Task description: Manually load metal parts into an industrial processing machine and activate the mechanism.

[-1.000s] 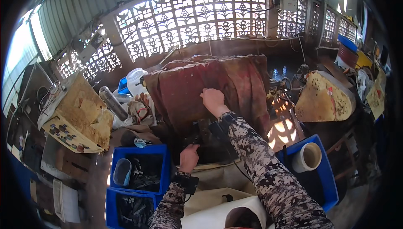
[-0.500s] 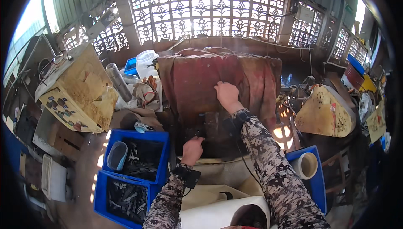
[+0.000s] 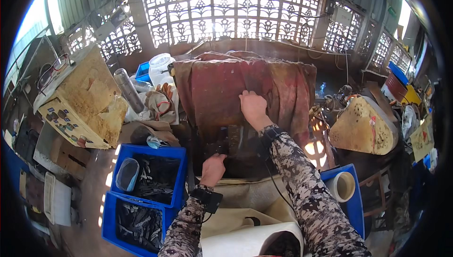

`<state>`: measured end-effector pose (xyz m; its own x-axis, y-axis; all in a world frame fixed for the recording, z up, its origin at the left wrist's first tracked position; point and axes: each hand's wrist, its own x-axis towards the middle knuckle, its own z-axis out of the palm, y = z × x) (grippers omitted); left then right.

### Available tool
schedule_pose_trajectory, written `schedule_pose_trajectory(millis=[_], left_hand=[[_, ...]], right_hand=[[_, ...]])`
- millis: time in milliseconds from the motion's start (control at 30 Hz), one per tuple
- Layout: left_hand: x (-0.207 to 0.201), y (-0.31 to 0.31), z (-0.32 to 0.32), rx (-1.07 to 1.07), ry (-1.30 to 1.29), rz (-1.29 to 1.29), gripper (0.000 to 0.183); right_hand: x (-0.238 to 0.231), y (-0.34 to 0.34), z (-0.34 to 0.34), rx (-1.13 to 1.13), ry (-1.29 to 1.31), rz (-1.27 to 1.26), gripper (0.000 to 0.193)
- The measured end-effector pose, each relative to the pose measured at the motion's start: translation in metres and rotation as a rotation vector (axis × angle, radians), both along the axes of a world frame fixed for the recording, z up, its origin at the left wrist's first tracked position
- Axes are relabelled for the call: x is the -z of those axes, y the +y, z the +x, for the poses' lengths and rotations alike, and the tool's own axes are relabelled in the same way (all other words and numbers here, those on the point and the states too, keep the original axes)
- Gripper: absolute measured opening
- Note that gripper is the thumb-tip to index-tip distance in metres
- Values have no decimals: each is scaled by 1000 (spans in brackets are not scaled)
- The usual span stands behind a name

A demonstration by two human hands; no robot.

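A stained dark-red cloth (image 3: 222, 85) hangs over a box-like machine directly ahead of me. My right hand (image 3: 254, 108) is closed in front of the cloth's middle, knuckles up; whatever is between its fingers is hidden. Lower and to the left, my left hand (image 3: 213, 169) is closed too, at the dark lower front of the machine, where anything in its fingers is too dark to name. Camouflage sleeves cover both forearms, with a dark strap at each wrist. A pale apron-like sheet (image 3: 236, 210) lies across my lap below the hands.
Two blue bins (image 3: 178, 181) with dark narrow strips stand at my left, a clear plastic cup (image 3: 127, 174) in the farther one. At my right is another blue bin (image 3: 351, 210) holding a cream tub (image 3: 341, 186). A stained control box (image 3: 80, 99) stands far left; a pale wedge-shaped block (image 3: 363, 127) is right.
The view has shifted slightly. Both hands stay closed at nearly the same places, and the cloth hangs much as before.
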<state>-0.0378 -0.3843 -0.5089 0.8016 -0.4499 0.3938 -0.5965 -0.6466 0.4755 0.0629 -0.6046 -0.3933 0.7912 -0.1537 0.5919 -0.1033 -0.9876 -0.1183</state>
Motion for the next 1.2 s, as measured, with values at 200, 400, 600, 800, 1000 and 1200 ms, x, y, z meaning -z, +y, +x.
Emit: schedule_pose_trajectory(millis=[200, 400, 600, 800, 1000, 1200], left_hand=[[0, 0, 0, -1, 30, 34, 27], [1, 0, 1, 8, 37, 57, 27], [0, 0, 0, 16, 41, 72, 28], [0, 0, 0, 9, 52, 80, 29], [0, 0, -2, 13, 41, 57, 28], [-2, 0, -2, 4, 53, 60, 28]], right_hand=[[8, 5, 6, 77, -30, -150, 17], [16, 3, 13, 92, -24, -205, 21], [19, 2, 16, 134, -55, -236, 24], [18, 3, 16, 140, -39, -260, 21], [16, 4, 14, 136, -34, -257, 19], [15, 4, 13, 132, -37, -265, 18]])
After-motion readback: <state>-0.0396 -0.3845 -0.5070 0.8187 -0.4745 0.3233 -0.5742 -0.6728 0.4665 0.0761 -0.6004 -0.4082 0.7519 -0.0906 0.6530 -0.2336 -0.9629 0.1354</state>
